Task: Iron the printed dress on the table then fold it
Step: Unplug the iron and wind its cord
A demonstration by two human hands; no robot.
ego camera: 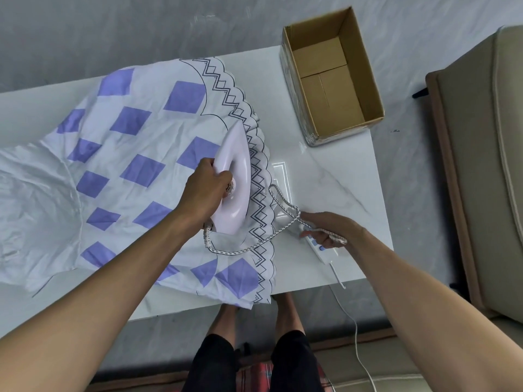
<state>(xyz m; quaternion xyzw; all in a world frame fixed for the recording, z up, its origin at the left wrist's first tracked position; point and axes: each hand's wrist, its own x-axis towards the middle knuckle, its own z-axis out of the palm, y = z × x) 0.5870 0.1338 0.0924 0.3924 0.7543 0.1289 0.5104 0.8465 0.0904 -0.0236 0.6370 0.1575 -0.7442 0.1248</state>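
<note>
Two bare hands work over a white table with a marble pattern [339, 176]. The printed dress [127, 154], white cloth with purple diamond shapes and a black zigzag border along its scalloped hem, lies spread and creased over the left and middle part of the table. Its hem runs from the far edge to the near edge, where one corner of the cloth hangs a little over. A pale pink and white electric iron [236, 171] sits flat on the dress just beside the hem, its tip pointing to the far edge. The left hand [203, 190] grips the handle of the iron with the fingers curled round it. A braided black and white cord [284, 206] leaves the back of the iron, makes a loop on the hem and goes to the right hand [332, 229], which holds it with curled fingers. This hand is near the near right corner of the table, over a white power strip with blue buttons [318, 247]; I cannot tell if it touches the strip. A thin white cable [355, 323] goes from the strip over the near edge and down. An open brown cardboard box [370, 80] stands at the far right corner. A beige sofa [481, 165] stands to the right of the table.
</note>
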